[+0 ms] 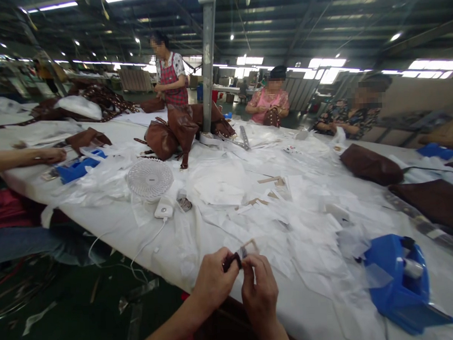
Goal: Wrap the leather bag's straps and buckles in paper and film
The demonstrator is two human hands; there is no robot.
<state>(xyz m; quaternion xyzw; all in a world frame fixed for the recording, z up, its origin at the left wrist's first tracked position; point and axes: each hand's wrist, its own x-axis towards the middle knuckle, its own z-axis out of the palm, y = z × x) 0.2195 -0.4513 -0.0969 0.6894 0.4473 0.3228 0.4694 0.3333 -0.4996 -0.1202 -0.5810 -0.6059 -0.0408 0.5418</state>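
My left hand [214,278] is closed around a short dark brown strap-like piece [232,262], possibly leather, at the near table edge. Close beside it, my right hand [258,284] pinches thumb and fingers together at the end of that piece. A small clear and beige strip [249,247] shows just beyond the right fingertips; whether it is held or lies on the table I cannot tell. White paper and film sheets [306,236] spread out past both hands.
To the right stands a blue tape dispenser [397,283]. A white fan [150,180] with a cable sits left of centre. Brown leather bags [184,127] are piled by a metal post [208,66]. Several people work around the table, one arm [21,158] reaching in from the left.
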